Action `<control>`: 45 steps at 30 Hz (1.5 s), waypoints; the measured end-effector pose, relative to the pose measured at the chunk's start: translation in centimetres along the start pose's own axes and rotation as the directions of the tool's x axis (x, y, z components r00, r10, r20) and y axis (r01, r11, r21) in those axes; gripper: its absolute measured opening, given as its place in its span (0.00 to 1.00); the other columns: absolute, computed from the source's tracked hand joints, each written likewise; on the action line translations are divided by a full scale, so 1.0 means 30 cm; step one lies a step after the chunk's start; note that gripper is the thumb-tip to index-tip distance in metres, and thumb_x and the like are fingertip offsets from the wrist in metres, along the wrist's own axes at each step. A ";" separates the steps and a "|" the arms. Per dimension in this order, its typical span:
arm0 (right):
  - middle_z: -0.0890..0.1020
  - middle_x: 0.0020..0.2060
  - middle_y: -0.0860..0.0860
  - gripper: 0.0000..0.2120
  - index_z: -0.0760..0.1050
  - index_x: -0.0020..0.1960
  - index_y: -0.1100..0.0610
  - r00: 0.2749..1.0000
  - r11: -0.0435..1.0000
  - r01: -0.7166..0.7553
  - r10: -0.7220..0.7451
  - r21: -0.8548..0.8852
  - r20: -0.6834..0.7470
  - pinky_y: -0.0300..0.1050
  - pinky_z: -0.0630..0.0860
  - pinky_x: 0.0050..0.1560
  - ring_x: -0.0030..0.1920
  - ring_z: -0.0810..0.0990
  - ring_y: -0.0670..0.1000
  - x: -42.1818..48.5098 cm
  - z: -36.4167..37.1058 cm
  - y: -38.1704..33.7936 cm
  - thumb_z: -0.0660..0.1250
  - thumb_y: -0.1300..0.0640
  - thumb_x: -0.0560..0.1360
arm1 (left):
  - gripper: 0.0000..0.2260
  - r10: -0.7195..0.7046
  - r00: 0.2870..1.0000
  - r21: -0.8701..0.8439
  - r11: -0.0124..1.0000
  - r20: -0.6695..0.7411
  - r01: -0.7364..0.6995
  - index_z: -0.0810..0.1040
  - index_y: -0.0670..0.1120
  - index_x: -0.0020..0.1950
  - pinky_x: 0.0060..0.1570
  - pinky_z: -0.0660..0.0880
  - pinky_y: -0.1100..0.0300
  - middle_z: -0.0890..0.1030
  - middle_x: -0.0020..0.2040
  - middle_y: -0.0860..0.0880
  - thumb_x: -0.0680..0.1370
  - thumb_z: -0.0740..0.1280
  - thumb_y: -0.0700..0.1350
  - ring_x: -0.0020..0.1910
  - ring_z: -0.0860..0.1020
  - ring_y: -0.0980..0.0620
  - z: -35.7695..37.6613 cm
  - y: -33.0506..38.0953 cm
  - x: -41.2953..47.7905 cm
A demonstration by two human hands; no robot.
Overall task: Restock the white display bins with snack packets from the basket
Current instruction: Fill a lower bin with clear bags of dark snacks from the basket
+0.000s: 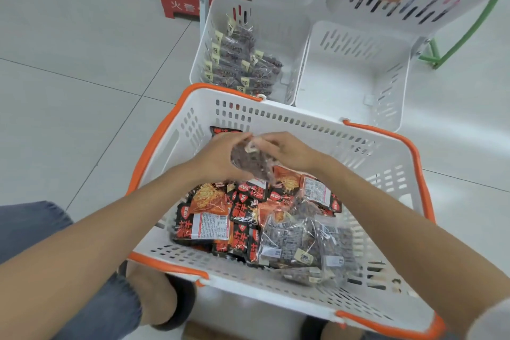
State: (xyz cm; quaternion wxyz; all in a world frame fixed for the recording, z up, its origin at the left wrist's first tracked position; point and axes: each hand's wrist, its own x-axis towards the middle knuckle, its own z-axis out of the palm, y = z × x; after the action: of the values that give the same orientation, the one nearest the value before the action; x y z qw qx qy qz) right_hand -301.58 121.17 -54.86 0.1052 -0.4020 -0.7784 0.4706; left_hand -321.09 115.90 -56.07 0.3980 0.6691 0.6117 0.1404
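Your left hand (218, 160) and right hand (289, 152) close together, both curled round one clear packet (249, 164) of dark snacks, over far end of basket (386, 163). Grip soft, don't squash. Lift above orange rim, carry to left bin (276, 25) holding same packets (237, 69), lay flat. Red packets (209, 210) sit at basket's near end.
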 end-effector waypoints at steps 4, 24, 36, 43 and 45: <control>0.84 0.47 0.53 0.24 0.77 0.58 0.55 0.972 0.908 -0.077 0.160 0.412 -0.170 0.45 0.81 0.50 0.47 0.84 0.53 0.070 -0.011 -0.106 0.50 0.41 0.82 | 0.16 -0.037 0.992 0.030 0.999 -0.122 0.041 0.79 0.45 0.43 0.36 0.66 0.59 0.76 0.35 0.53 0.67 0.79 0.54 0.37 0.73 0.51 -0.132 -0.006 0.005; 0.76 0.62 0.55 0.29 0.70 0.69 0.58 0.826 0.715 -0.392 0.551 0.578 -0.121 0.41 0.75 0.54 0.59 0.78 0.54 0.155 0.316 0.048 0.74 0.68 0.70 | 0.17 -0.229 0.942 -0.638 0.769 -0.244 0.022 0.72 0.52 0.57 0.55 0.73 0.66 0.79 0.54 0.56 0.73 0.75 0.49 0.52 0.78 0.64 -0.314 -0.065 -0.012; 0.78 0.54 0.46 0.17 0.78 0.59 0.47 0.937 0.989 0.137 -0.110 0.058 -0.333 0.39 0.71 0.58 0.55 0.75 0.46 0.029 -0.104 -0.269 0.73 0.61 0.73 | 0.18 -0.048 0.999 -0.567 0.823 -0.006 0.036 0.72 0.59 0.58 0.59 0.75 0.55 0.81 0.53 0.55 0.71 0.72 0.57 0.53 0.81 0.57 -0.260 0.134 -0.041; 0.65 0.70 0.44 0.42 0.55 0.77 0.42 0.996 0.998 0.011 -0.016 -0.059 -0.090 0.44 0.63 0.68 0.70 0.64 0.44 0.041 -0.204 -0.309 0.76 0.51 0.71 | 0.47 -0.064 0.998 -0.471 0.880 -0.012 0.051 0.55 0.52 0.79 0.58 0.69 0.61 0.65 0.73 0.55 0.68 0.79 0.40 0.66 0.70 0.54 -0.269 0.148 0.021; 0.71 0.57 0.37 0.31 0.68 0.66 0.41 0.998 0.993 -0.061 0.063 -0.098 0.015 0.38 0.69 0.58 0.57 0.71 0.38 0.067 -0.267 -0.307 0.78 0.51 0.68 | 0.46 -0.004 1.000 -0.368 0.930 -0.003 0.003 0.59 0.52 0.78 0.55 0.71 0.65 0.65 0.72 0.56 0.67 0.80 0.41 0.62 0.73 0.57 -0.295 0.165 0.060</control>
State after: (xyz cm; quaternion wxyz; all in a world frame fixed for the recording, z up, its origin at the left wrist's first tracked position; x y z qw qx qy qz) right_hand -303.39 125.68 -43.49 0.0639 -0.4264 -0.7885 0.4387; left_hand -323.18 121.10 -47.41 0.5154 0.5815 0.5764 0.2530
